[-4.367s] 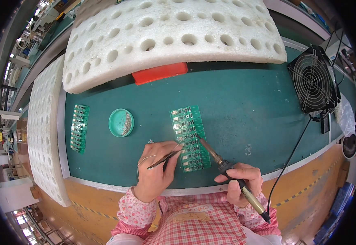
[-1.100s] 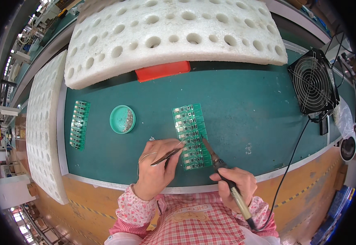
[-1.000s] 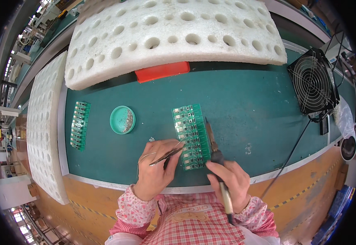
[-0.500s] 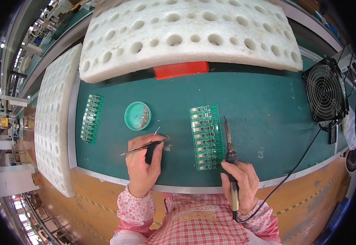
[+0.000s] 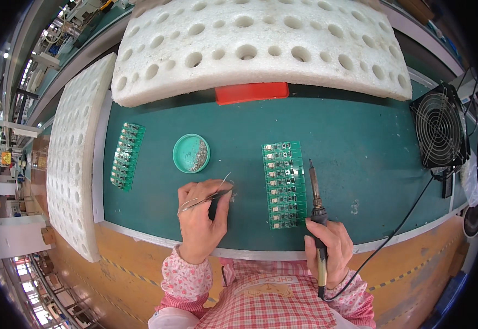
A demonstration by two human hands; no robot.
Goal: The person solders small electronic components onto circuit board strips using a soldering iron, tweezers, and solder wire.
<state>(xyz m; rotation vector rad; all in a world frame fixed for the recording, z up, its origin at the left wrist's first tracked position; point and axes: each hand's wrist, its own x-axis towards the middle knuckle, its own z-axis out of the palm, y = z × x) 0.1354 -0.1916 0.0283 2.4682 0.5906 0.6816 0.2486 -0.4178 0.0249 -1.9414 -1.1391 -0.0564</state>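
My left hand (image 5: pixel 203 222) is closed on slim metal tweezers (image 5: pixel 198 203) with a dark section by the fingertips; a thin silvery tip or wire (image 5: pixel 226 178) sticks up beyond the fingers. My right hand (image 5: pixel 332 247) grips a soldering iron (image 5: pixel 316 197) by its dark handle, the metal tip pointing away from me. Just left of the iron, a green circuit board panel (image 5: pixel 284 186) with rows of small parts lies on the mat, its tip beside the board's right edge and apart from it. A round green dish (image 5: pixel 176 155) holding small silvery pieces stands beyond my left hand.
Another green board panel (image 5: pixel 127 156) lies at the left. White foam blocks with round holes stand at the back (image 5: pixel 261 71) and left side (image 5: pixel 77 159). A red tray (image 5: pixel 252 94) shows beneath the back foam. A black fan (image 5: pixel 439 126) stands right; the iron's cable (image 5: pixel 398 219) curves below it.
The whole view has shifted slightly, putting things a little farther right. My left hand with the tweezers has moved slightly right, toward the board, and the tweezers have tilted. The right hand keeps its grip.
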